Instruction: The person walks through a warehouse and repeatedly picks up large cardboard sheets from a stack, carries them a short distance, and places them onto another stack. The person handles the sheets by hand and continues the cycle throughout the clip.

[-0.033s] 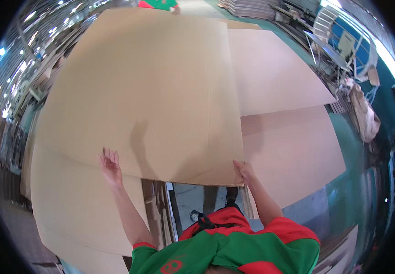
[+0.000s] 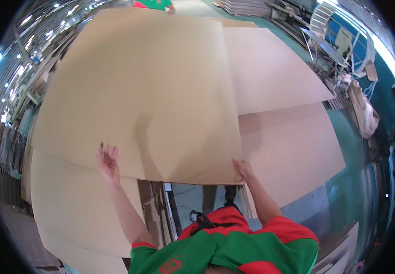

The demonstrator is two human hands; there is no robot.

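Note:
A large tan cardboard sheet (image 2: 161,91) stretches away from me over other sheets. My right hand (image 2: 243,170) is closed on its near right corner, thumb on top. My left hand (image 2: 108,162) is raised at the sheet's near left part, palm turned up and fingers apart, slightly bent, with nothing in it. Below that hand lies another tan sheet (image 2: 79,201). To the right, a pinkish-brown sheet (image 2: 275,68) and a second one (image 2: 293,150) nearer me lie partly under the large sheet.
At the far edge stands a person in green and red (image 2: 152,4), one hand by the sheet. Stacked boards (image 2: 243,7) lie at the back. Metal frames (image 2: 327,45) and a pale sack (image 2: 362,109) are on the right. A gap before me shows the floor (image 2: 188,198).
My left hand has shifted slightly up and left, its fingers a little more bent. My right hand keeps its grip on the cardboard sheet. The whole view has shifted slightly.

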